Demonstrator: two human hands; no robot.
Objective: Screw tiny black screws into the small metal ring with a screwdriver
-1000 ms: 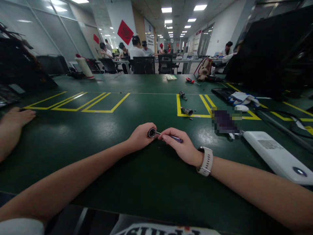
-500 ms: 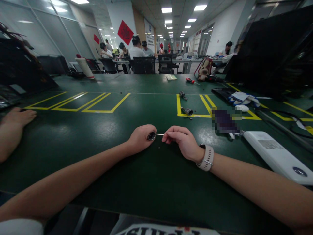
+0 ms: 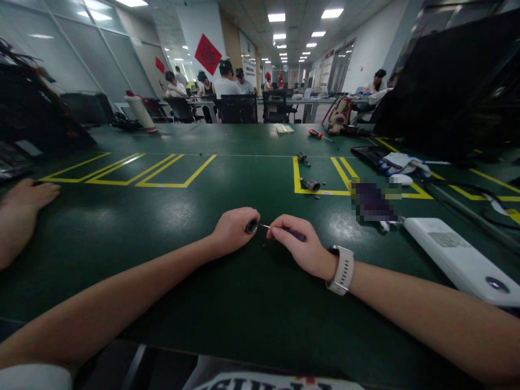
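Green tabletop, yellow tape outlines toward far side. White oblong device at right. Right hand at centre: fingers pinching a dark-handled screwdriver, shaft pointing left. Left hand just beside it: fingers curled around a metal cylinder, open end facing near, at the shaft's tip; contact cannot be told. Tiny ring on tabletop, just near of the hands

A watch circles the right wrist, its pale strap pierced by a row of slots and crossed by a metal pin; I see a white sleeve at the left; the white shirt bears bold dark lettering, partly cut off, with some red.
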